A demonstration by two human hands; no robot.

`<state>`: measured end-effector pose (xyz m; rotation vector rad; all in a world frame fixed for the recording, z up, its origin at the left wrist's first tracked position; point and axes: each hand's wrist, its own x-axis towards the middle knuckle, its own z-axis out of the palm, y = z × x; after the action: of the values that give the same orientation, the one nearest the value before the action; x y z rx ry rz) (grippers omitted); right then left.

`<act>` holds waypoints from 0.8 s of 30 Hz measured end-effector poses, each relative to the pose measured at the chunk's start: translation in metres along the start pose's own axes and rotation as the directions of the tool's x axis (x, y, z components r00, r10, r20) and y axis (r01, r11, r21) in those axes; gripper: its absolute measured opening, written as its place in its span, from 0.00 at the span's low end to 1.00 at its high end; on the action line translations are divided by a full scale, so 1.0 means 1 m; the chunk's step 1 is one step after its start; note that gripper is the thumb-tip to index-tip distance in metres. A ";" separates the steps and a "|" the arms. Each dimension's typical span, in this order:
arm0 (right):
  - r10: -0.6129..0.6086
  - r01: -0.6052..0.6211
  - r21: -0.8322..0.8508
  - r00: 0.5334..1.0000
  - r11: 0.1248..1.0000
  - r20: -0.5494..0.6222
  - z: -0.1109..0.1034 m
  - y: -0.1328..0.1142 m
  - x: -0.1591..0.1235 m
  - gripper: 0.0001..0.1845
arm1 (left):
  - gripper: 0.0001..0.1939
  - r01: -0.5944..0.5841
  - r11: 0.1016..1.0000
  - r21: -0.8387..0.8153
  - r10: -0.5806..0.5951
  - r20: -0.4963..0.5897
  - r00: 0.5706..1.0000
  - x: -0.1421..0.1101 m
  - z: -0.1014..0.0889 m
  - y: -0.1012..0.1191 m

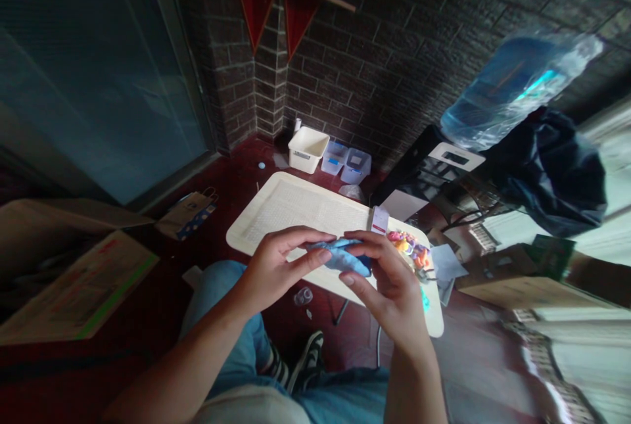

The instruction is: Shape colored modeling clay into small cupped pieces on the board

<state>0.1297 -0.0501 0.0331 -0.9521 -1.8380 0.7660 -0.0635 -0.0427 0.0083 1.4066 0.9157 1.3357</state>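
Observation:
Between my two hands, above the near side of the small white table [283, 182], is a soft light-blue piece [341, 257] with folds in it. Whether it is cloth or modelling clay I cannot tell. My left hand [282, 262] pinches its left end with thumb and fingers. From the right, my right hand [389, 277] curls its fingers over the top edge, with the thumb beneath. A heap of small colourful pieces [408, 246] in pink, yellow, orange and purple lies at the table's right end. A small turquoise piece [425, 300] sits nearer to me.
A white and purple box [379, 219] stands at the table's far edge. Behind are a white bin [308, 150] and two clear tubs [355, 166] by the brick wall. Cardboard boxes [79, 289] flank the left, and a water dispenser bottle [513, 92] rises at right.

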 end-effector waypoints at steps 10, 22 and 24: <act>-0.051 0.051 0.015 0.999 0.999 0.007 -0.001 -0.008 0.003 0.10 | 0.09 0.091 0.982 -0.166 -0.079 0.078 0.994 -0.003 -0.002 0.005; -0.051 0.050 -0.035 0.999 0.998 -0.007 0.004 -0.015 0.002 0.08 | 0.09 0.091 0.992 -0.090 -0.090 0.018 0.996 0.000 0.001 0.008; -0.052 0.051 -0.062 0.999 0.997 -0.012 0.006 -0.017 0.003 0.08 | 0.08 0.079 0.995 -0.053 -0.079 0.010 0.997 -0.001 0.001 0.008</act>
<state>0.1179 -0.0572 0.0459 -0.9437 -1.8769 0.6732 -0.0630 -0.0459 0.0158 1.3207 0.9149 1.2859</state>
